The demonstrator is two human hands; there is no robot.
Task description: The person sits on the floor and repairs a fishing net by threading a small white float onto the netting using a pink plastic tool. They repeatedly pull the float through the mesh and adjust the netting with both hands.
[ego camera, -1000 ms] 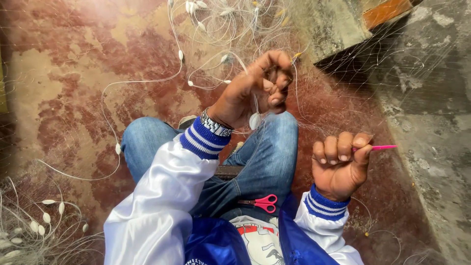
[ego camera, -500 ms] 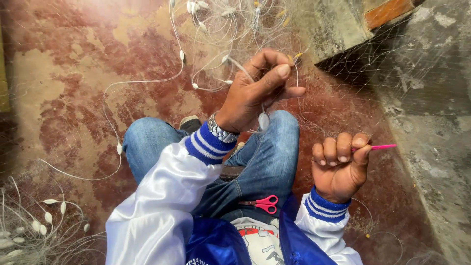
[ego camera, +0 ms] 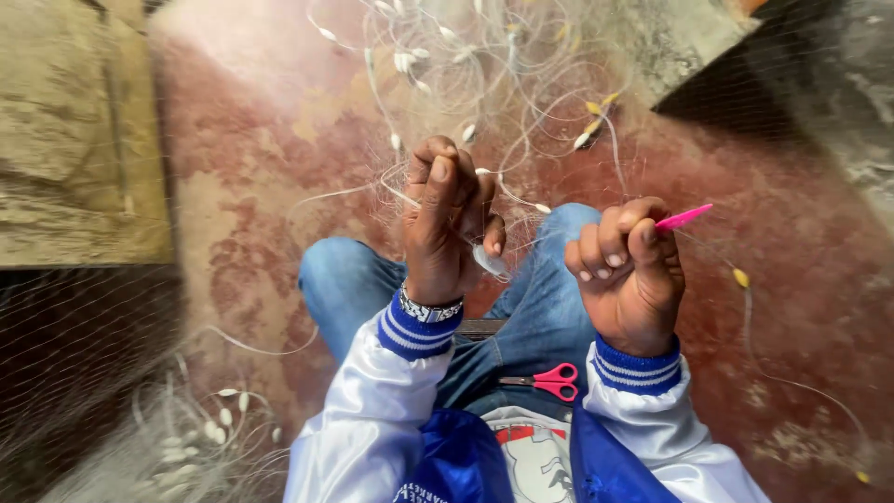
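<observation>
Head view: person seated on a red floor (ego camera: 801,307), knees in blue jeans (ego camera: 354,279). Left hand (ego camera: 447,224) raised at centre, fingers pinched on the fine fishing net (ego camera: 521,102) and its white line; a white float (ego camera: 489,261) hangs just below the hand at 5 o'clock, touching the fingers. Net spreads from the hand toward 12 o'clock, with more floats along it. Right hand (ego camera: 629,275), at 3 o'clock of the left, is clenched on a pink netting needle (ego camera: 684,217), tip pointing to 2 o'clock. Red scissors (ego camera: 549,381) lie in the lap at 6 o'clock, apart from both hands.
</observation>
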